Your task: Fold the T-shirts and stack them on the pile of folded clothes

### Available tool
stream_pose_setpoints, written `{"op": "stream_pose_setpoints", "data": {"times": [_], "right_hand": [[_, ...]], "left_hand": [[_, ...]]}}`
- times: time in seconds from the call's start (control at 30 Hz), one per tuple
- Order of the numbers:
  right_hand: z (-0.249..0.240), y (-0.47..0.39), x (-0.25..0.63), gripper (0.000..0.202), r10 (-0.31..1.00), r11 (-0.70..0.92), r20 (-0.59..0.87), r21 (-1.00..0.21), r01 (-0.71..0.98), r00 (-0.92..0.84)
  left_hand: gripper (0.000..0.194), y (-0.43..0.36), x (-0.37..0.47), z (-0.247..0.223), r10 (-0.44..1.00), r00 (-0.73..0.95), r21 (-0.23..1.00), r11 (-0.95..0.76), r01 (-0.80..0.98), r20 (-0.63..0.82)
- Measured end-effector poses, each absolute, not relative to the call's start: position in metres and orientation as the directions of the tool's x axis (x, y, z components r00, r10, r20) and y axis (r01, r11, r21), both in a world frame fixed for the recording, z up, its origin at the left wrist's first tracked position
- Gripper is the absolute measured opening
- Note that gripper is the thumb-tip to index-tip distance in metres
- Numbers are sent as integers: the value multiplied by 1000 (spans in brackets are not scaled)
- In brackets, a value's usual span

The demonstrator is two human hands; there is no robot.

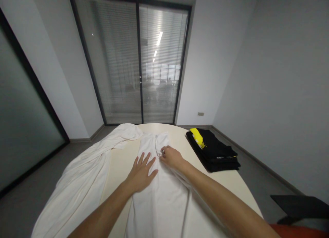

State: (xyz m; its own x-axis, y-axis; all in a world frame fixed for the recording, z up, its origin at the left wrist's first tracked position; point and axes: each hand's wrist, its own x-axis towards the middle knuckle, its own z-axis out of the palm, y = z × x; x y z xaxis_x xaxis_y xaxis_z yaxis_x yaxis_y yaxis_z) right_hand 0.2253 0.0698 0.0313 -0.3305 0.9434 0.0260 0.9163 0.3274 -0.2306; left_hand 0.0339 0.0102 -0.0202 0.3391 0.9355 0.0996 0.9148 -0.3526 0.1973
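Observation:
A white cloth garment (167, 200) lies lengthwise down the middle of the table, running from near the far edge toward me. My left hand (141, 173) rests flat on its left side, fingers spread. At the garment's upper right, my right hand (171, 157) has its fingers bent in a pinch on a fold of the white cloth. Part of the garment is hidden under my right forearm. What kind of garment it is, I cannot tell.
A second white cloth (84, 176) lies rumpled along the left side of the pale round table (177, 135) and hangs over its edge. On the right sits a stack of folded black clothes (216, 147) with a yellow item (197, 137) on top. A chair (300, 207) stands at lower right.

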Motion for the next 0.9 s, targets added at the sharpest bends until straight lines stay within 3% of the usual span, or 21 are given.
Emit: {"op": "stream_pose_setpoints", "data": {"times": [0.27, 0.53, 0.73, 0.9], "right_hand": [[18, 48, 226, 35, 927, 373, 71, -84, 924, -368], [15, 97, 243, 36, 930, 367, 63, -168, 915, -362], [24, 99, 275, 46, 948, 316, 43, -249, 916, -315], [38, 70, 313, 48, 973, 167, -113, -244, 955, -199]], "left_hand": [[69, 24, 42, -19, 934, 351, 168, -358, 919, 71], [64, 71, 53, -10, 933, 353, 131, -359, 924, 66], [50, 55, 62, 3, 898, 299, 28, -325, 945, 324], [47, 17, 53, 1, 924, 262, 120, -304, 945, 277]]}}
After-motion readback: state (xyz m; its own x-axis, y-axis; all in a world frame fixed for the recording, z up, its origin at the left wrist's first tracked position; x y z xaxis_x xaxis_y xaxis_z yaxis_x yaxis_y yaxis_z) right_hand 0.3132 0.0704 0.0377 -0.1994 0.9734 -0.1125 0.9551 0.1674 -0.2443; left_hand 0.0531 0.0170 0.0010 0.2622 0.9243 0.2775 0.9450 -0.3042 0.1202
